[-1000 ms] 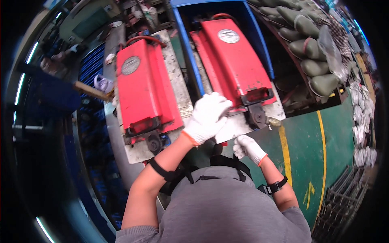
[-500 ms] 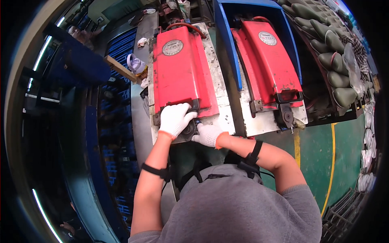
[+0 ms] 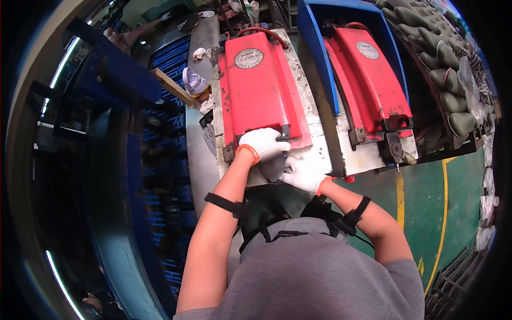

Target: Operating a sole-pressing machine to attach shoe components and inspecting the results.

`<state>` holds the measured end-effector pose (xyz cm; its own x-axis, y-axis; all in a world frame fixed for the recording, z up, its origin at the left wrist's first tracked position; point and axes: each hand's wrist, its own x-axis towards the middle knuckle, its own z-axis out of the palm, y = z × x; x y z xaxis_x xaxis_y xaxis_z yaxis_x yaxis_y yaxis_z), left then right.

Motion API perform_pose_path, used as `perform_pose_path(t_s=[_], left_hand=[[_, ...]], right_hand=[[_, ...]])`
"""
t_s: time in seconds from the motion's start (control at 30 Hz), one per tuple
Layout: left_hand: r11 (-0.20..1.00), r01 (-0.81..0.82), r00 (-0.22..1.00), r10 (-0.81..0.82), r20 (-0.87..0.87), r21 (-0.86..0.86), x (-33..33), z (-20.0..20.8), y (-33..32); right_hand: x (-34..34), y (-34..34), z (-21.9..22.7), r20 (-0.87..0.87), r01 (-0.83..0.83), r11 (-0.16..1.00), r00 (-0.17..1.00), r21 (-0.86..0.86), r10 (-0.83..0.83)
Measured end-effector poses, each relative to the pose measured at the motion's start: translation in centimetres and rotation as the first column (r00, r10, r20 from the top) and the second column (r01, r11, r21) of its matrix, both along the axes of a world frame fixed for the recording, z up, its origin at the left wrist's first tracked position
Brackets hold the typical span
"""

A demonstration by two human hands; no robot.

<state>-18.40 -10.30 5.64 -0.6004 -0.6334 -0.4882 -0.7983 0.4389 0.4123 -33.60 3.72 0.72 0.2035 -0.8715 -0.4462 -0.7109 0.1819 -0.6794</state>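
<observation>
Gripping the red lid's black handle (image 3: 281, 132), left hand (image 3: 261, 145) closed; right hand (image 3: 305, 173), at five o'clock, pinches a grey piece (image 3: 273, 166); keep both steady.

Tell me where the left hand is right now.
In the head view the gloved left hand sits left of centre, on the black handle at the near edge of the left red lid, just above the right hand.

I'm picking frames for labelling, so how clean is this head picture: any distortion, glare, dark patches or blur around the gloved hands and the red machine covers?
Head view: strong fisheye, black corners, straight edges bowing toward the rim; left side dim, with bright light strips; left white-gloved hand and right white-gloved hand sharp and evenly lit; near glossy red machine cover shows only mild sheen.
</observation>
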Motion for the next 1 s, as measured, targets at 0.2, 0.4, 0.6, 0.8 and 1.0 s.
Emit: perform_pose_path(t_s=[0.2, 0.4, 0.6, 0.8, 1.0], left_hand=[[0.998, 0.058, 0.997, -0.057, -0.047, 0.017, 0.1, -0.7, -0.6], [0.995, 0.068, 0.996, -0.064, -0.067, 0.067, -0.4, -1.1, -0.8], [0.985, 0.102, 0.977, -0.073, -0.198, 0.14, -0.1, -2.7, -1.6], [0.906, 0.011, 0.968, 0.097, -0.231, 0.424, -0.3, -2.1, -2.0], [0.888, 0.032, 0.957, 0.106, -0.271, 0.46, -0.3, -2.3, -1.8]], right_hand=[[0.5, 0.4, 0.2, -0.032, 0.054, 0.998, 0.998, -0.044, -0.056], [0.5, 0.9, -0.5, -0.069, 0.094, 0.992, 0.993, -0.089, -0.1], [0.6, 1.0, -1.5, -0.087, 0.106, 0.98, 0.989, -0.167, -0.122], [0.7, 0.8, -2.1, -0.076, 0.142, 0.973, 0.985, -0.182, -0.158], [0.4, 1.3, -3.1, -0.223, 0.043, 0.961, 0.969, -0.273, -0.107]])
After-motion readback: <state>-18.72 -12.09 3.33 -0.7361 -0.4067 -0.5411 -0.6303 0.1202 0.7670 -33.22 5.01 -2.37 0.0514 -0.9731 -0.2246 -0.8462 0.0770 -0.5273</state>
